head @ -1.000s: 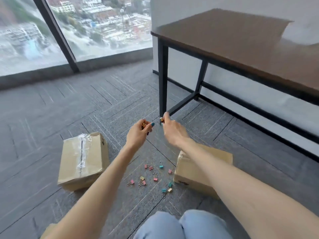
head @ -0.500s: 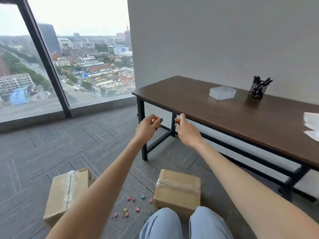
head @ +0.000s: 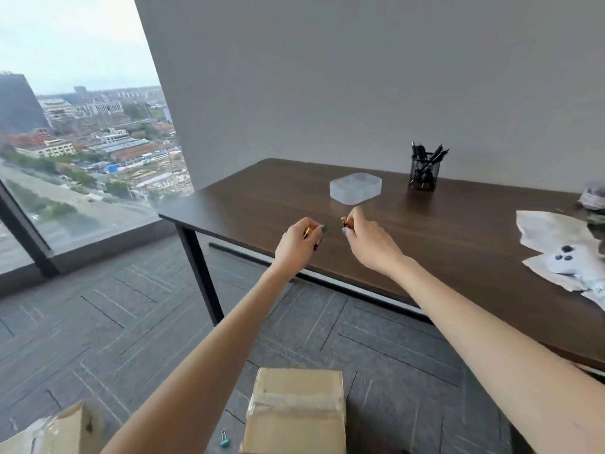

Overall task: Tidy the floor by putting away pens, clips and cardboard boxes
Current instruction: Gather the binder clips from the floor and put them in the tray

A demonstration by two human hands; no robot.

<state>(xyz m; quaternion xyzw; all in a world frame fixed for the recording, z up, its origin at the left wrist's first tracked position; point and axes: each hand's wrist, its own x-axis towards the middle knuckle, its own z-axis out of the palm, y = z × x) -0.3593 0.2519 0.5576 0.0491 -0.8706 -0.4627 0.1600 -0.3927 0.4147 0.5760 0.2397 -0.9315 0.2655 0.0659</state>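
Note:
My left hand [head: 299,239] pinches a small gold binder clip [head: 307,231] over the front edge of the brown table [head: 262,198]. My right hand [head: 365,235] pinches another gold clip [head: 344,221] just above the tabletop. A clear plastic box [head: 356,187] sits on the table beyond both hands. A black mesh pen holder [head: 423,175] with several pens stands to its right. On the floor lie a taped cardboard box [head: 296,411], a second cardboard box [head: 49,432] at lower left, and one teal clip [head: 224,439].
Crumpled white paper [head: 559,244] lies on the table's right end, with a blurred bag [head: 594,195] behind it. A black table leg [head: 199,276] stands at the left corner. A large window [head: 75,142] fills the left side above grey carpet tiles.
Both hands have risen from floor level to the tabletop, each keeping its clip. The view has tilted up, so most of the clips on the floor have dropped out of sight.

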